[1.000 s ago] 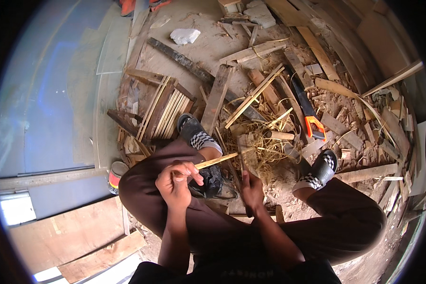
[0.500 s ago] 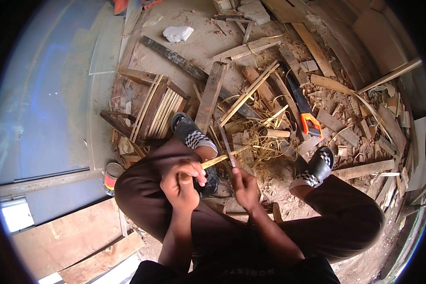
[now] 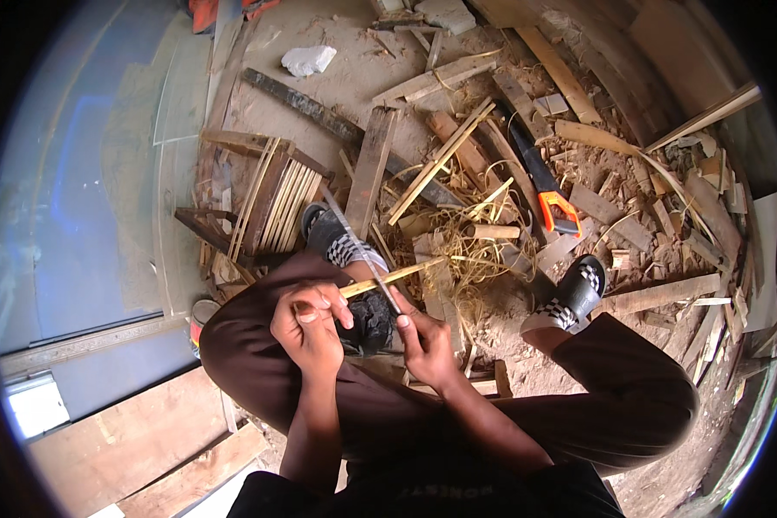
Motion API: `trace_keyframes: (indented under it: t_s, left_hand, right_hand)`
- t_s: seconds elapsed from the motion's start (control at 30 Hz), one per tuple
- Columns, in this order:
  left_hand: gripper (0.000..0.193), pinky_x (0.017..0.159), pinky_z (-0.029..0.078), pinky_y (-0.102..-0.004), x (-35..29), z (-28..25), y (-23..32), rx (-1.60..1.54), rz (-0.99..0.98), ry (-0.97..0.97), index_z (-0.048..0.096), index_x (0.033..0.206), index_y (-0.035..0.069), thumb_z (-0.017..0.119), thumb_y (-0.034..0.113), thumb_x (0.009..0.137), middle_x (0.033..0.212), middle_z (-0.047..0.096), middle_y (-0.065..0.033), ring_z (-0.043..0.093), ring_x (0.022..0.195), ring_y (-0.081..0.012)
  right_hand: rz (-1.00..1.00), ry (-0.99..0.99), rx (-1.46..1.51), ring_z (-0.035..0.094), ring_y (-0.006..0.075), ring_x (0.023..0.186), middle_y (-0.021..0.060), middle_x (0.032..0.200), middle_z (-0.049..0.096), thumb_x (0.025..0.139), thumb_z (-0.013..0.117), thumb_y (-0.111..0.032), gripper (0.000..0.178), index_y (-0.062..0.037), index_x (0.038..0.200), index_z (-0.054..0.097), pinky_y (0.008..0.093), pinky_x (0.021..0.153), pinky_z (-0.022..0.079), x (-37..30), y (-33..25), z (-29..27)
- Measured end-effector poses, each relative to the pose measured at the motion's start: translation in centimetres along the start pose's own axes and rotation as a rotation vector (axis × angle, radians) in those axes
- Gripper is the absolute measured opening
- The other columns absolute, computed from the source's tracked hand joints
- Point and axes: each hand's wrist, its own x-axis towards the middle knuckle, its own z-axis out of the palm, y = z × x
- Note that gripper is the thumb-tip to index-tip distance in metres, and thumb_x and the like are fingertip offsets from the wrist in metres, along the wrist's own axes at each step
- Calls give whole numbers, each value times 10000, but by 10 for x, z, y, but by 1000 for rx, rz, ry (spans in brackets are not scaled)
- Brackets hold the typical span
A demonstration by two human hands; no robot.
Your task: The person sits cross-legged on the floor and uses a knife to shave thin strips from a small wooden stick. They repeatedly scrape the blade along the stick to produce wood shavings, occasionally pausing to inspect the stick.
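My left hand (image 3: pixel 312 328) is closed round the near end of a thin yellowish wooden stick (image 3: pixel 419 269), which points away to the right. In my right hand (image 3: pixel 425 350) is a knife (image 3: pixel 354 231) with a long narrow blade, its handle mostly hidden by my fingers. The blade lies across the stick just beyond my left hand and points up and to the left. Curly pale shavings (image 3: pixel 483 259) are heaped under and beyond the stick's far end. Both hands are above my bent left leg and sandalled foot (image 3: pixel 341 242).
A handsaw (image 3: pixel 561 211) with an orange handle lies right of the shavings. Several slim sticks (image 3: pixel 293 207) rest on a wooden frame at left. Long strips (image 3: pixel 440 164), planks (image 3: pixel 375 168) and a white lump (image 3: pixel 309 60) lie farther off. Blue-grey panels (image 3: pixel 95 198) stand at left.
The knife has swung toward the left and its blade now crosses the stick closer to my left hand. My right hand has moved left. The view has shifted slightly.
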Motion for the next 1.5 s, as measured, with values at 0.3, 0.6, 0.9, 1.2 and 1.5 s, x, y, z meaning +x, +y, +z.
trace_keyframes:
  t_s: [0.3,0.6,0.9,1.2,1.5]
  left_hand:
    - [405,502,449,-260,-3,-2,-2,-8,18,12,463,954,0,497,386,1073,782,556,-149,519,607,-167]
    - [394,507,467,-264,-2,5,2,20,25,-20,467,955,-3,470,369,1086,781,564,-157,534,600,-171]
    - [393,522,464,-275,-10,9,6,101,44,-50,493,959,-6,468,365,1088,779,596,-169,553,591,-165]
    - [398,534,470,-262,-7,8,7,76,7,-5,474,972,-10,454,369,1093,813,589,-172,549,611,-163]
    - [357,546,463,-255,-6,4,6,72,-1,50,472,976,-11,415,315,1110,823,584,-176,537,605,-156]
  right_hand:
    - [332,146,-171,731,378,993,297,1036,713,1073,477,-283,401,-40,1357,620,400,818,561,-5,80,-12]
    - [560,110,-129,739,290,879,290,988,717,1072,489,-296,417,-26,1363,615,387,812,544,-14,132,-12]
    - [195,192,-210,704,428,773,277,886,706,1054,518,-280,376,-45,1315,650,450,718,544,-22,92,5]
    - [139,161,-247,705,376,752,278,886,704,1085,449,-317,422,-33,1335,635,422,695,543,-17,98,-3]
    - [78,250,-215,685,375,680,278,800,678,1067,480,-363,436,-25,1268,667,429,631,508,-22,116,-2]
